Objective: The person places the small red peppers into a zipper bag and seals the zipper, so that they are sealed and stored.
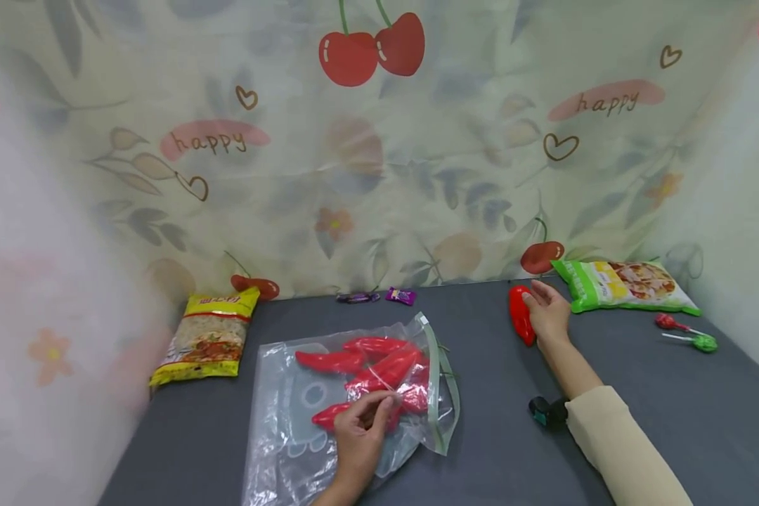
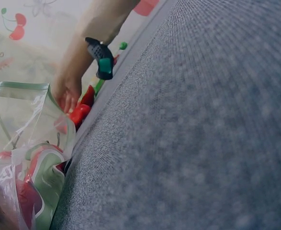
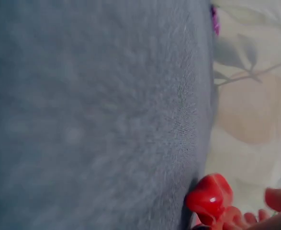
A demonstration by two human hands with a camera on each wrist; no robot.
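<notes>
A clear zip bag with several red peppers inside lies on the dark table, its green-edged mouth turned to the right. My left hand is over its front part, thumb and forefinger pinching the plastic film. Farther right, a single red pepper lies on the table near the back edge. My right hand is at its right side, fingers extended and thumb apart from them. In the right wrist view, the fingers reach close beside the pepper; firm contact is unclear.
A yellow food packet lies at the left. Two small purple-wrapped sweets sit along the back edge. Past my right hand are a green packet and red and green lollipops. A patterned cloth hangs behind the table.
</notes>
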